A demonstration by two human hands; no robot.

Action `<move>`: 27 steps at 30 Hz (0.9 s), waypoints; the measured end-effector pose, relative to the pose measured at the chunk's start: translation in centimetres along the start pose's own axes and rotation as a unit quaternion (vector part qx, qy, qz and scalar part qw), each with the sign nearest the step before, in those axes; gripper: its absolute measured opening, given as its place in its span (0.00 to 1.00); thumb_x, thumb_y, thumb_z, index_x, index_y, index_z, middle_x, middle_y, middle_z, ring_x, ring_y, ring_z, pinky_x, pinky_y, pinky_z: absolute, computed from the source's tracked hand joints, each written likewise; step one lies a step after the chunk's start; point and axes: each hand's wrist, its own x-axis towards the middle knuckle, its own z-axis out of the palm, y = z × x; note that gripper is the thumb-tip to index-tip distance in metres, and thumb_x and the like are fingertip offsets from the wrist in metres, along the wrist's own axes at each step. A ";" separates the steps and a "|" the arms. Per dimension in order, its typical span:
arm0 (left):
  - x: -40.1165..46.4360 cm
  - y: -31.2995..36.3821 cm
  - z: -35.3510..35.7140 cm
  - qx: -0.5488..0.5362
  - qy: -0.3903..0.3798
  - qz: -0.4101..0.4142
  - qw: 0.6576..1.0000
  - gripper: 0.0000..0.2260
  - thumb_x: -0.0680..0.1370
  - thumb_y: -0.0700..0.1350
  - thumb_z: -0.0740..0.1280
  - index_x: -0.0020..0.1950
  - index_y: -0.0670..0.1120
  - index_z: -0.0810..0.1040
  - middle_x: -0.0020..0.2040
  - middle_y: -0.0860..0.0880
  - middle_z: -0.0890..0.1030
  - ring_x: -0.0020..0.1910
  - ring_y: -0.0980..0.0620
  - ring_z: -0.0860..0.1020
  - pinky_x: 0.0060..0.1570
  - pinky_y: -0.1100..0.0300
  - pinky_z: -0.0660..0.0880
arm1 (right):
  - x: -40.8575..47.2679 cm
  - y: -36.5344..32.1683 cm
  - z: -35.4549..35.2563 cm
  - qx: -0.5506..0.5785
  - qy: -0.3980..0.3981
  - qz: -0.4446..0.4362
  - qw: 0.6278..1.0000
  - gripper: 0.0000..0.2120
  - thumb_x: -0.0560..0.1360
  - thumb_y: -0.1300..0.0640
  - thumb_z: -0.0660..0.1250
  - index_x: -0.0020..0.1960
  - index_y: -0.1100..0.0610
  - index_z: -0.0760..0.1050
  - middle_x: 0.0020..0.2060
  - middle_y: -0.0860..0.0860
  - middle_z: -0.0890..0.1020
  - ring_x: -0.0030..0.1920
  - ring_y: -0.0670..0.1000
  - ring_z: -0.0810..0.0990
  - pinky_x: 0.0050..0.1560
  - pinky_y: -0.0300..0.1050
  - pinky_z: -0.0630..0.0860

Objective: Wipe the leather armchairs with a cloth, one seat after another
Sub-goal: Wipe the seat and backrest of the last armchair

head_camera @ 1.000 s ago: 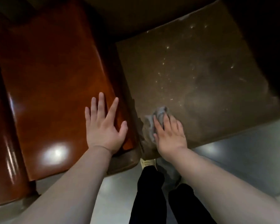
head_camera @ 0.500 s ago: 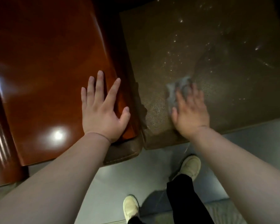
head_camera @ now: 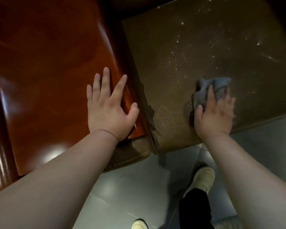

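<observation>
L hand [head_camera: 108, 113] flat, fingers spread, pressing on glossy orange-brown seat [head_camera: 48, 71]. R hand [head_camera: 213, 116] (motion-blurred) presses grey cloth [head_camera: 210, 90] onto dark brown seat [head_camera: 196, 52] nr front edge, fingers fairly straight. Shoe [head_camera: 203, 177] on floor [head_camera: 130, 187].

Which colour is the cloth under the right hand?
Grey-blue; the cloth shows best in the head view.
</observation>
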 end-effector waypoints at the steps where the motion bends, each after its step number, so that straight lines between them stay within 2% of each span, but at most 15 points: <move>1: 0.0 0.0 0.0 -0.002 0.002 0.002 1.000 0.35 0.79 0.67 0.56 0.85 0.61 0.52 0.87 0.49 0.44 0.85 0.43 0.43 0.83 0.40 0.43 | -0.9 -1.0 0.1 0.012 0.012 0.046 0.999 0.35 0.82 0.43 0.50 0.85 0.52 0.46 0.81 0.66 0.53 0.83 0.63 0.44 0.82 0.61 0.40; 3: 0.0 0.0 -0.2 -0.005 0.000 0.004 1.000 0.36 0.78 0.67 0.56 0.85 0.61 0.52 0.87 0.48 0.44 0.85 0.43 0.43 0.83 0.40 0.44 | -4.5 -3.8 1.0 0.010 0.018 -0.013 1.000 0.34 0.82 0.43 0.49 0.85 0.51 0.46 0.81 0.67 0.55 0.83 0.65 0.44 0.82 0.63 0.40; 5: 0.0 0.0 -0.3 0.000 -0.005 0.003 1.000 0.35 0.79 0.67 0.56 0.85 0.61 0.52 0.87 0.48 0.44 0.85 0.43 0.43 0.83 0.40 0.44 | -8.0 -5.9 2.5 0.004 -0.029 -0.177 0.984 0.32 0.83 0.42 0.46 0.85 0.50 0.49 0.82 0.62 0.55 0.83 0.63 0.42 0.81 0.61 0.39; 7: 0.1 0.0 -0.2 0.006 -0.005 0.003 1.000 0.35 0.79 0.67 0.56 0.85 0.61 0.51 0.87 0.48 0.44 0.85 0.42 0.44 0.83 0.40 0.44 | -8.4 -5.0 2.4 -0.029 -0.075 -0.301 0.950 0.29 0.84 0.42 0.47 0.84 0.49 0.55 0.83 0.57 0.56 0.84 0.59 0.42 0.81 0.57 0.36; 9: 0.2 -0.1 -0.2 0.005 -0.002 0.007 1.000 0.35 0.79 0.67 0.56 0.85 0.60 0.52 0.87 0.48 0.44 0.85 0.42 0.44 0.83 0.40 0.44 | -5.3 -2.3 0.9 -0.050 -0.076 -0.354 0.931 0.28 0.84 0.43 0.47 0.81 0.50 0.62 0.82 0.54 0.59 0.84 0.57 0.45 0.82 0.55 0.39; 11: 0.2 -0.2 -0.1 0.002 -0.001 0.007 1.000 0.35 0.78 0.67 0.55 0.85 0.61 0.53 0.87 0.48 0.44 0.85 0.42 0.44 0.83 0.40 0.44 | -1.2 0.0 -1.3 -0.048 -0.058 -0.269 0.960 0.26 0.83 0.45 0.51 0.76 0.53 0.69 0.82 0.57 0.60 0.84 0.58 0.46 0.82 0.55 0.43; 13: 0.2 -0.4 -0.1 0.002 0.001 0.004 1.000 0.35 0.78 0.67 0.55 0.85 0.61 0.53 0.87 0.49 0.44 0.85 0.43 0.44 0.83 0.41 0.43 | 2.0 1.0 -3.3 0.006 -0.039 -0.077 0.996 0.23 0.82 0.47 0.55 0.73 0.56 0.67 0.82 0.61 0.57 0.83 0.59 0.45 0.83 0.57 0.44; 15: 0.1 -0.3 -0.2 0.004 -0.002 0.005 1.000 0.35 0.78 0.67 0.55 0.85 0.61 0.53 0.87 0.49 0.44 0.85 0.43 0.43 0.83 0.41 0.42 | 2.4 -0.5 -3.3 0.013 -0.032 0.032 0.999 0.28 0.82 0.44 0.51 0.79 0.56 0.58 0.82 0.64 0.54 0.83 0.61 0.41 0.83 0.59 0.42; 16: 0.0 -0.2 0.0 0.004 -0.005 0.006 1.000 0.35 0.78 0.66 0.55 0.85 0.61 0.53 0.87 0.49 0.44 0.85 0.43 0.43 0.83 0.41 0.43 | 1.3 -1.7 -2.5 -0.012 -0.033 0.014 0.999 0.32 0.82 0.43 0.47 0.83 0.56 0.51 0.82 0.65 0.52 0.83 0.62 0.39 0.82 0.61 0.41; 18: 0.1 -0.1 -0.3 0.011 -0.015 0.002 1.000 0.35 0.78 0.66 0.56 0.85 0.60 0.53 0.87 0.49 0.43 0.85 0.43 0.43 0.83 0.41 0.43 | -2.1 -4.9 -0.8 -0.047 -0.067 -0.160 0.984 0.34 0.82 0.43 0.43 0.84 0.53 0.39 0.83 0.63 0.47 0.82 0.65 0.36 0.81 0.64 0.40; 19: 0.1 -0.1 -0.5 0.011 -0.017 -0.002 1.000 0.36 0.78 0.66 0.56 0.85 0.60 0.53 0.87 0.49 0.43 0.85 0.43 0.43 0.83 0.40 0.44 | -3.7 -5.7 -0.1 -0.055 -0.110 -0.260 0.958 0.33 0.83 0.42 0.43 0.84 0.51 0.39 0.83 0.60 0.45 0.81 0.64 0.34 0.81 0.63 0.38; 21: 0.1 -0.1 -0.5 0.008 -0.020 -0.002 1.000 0.36 0.77 0.65 0.56 0.85 0.60 0.54 0.87 0.48 0.43 0.85 0.43 0.43 0.83 0.40 0.45 | -3.8 -4.9 0.5 -0.075 -0.145 -0.382 0.910 0.32 0.83 0.40 0.47 0.84 0.49 0.49 0.84 0.55 0.48 0.82 0.60 0.36 0.81 0.60 0.39; 22: 0.1 -0.1 -0.4 0.009 -0.021 -0.002 1.000 0.36 0.78 0.65 0.56 0.85 0.60 0.54 0.87 0.49 0.43 0.85 0.43 0.43 0.83 0.40 0.45 | -2.4 -3.6 0.3 -0.075 -0.123 -0.394 0.908 0.32 0.82 0.39 0.49 0.83 0.49 0.57 0.84 0.55 0.53 0.83 0.60 0.41 0.81 0.60 0.44; 24: 0.1 -0.1 -0.3 0.007 -0.019 -0.001 1.000 0.35 0.78 0.65 0.57 0.85 0.61 0.54 0.87 0.49 0.43 0.85 0.44 0.43 0.83 0.40 0.44 | 1.0 0.0 -0.5 -0.092 -0.066 -0.307 0.945 0.33 0.80 0.38 0.49 0.81 0.50 0.65 0.81 0.60 0.62 0.83 0.64 0.51 0.80 0.63 0.53; 27: 0.0 -0.3 -0.1 0.005 -0.014 -0.004 1.000 0.35 0.78 0.65 0.57 0.85 0.61 0.54 0.87 0.50 0.44 0.85 0.44 0.43 0.83 0.42 0.43 | 4.5 4.5 -3.4 -0.062 -0.077 -0.030 0.995 0.37 0.81 0.35 0.45 0.85 0.50 0.47 0.82 0.64 0.52 0.83 0.64 0.44 0.82 0.63 0.45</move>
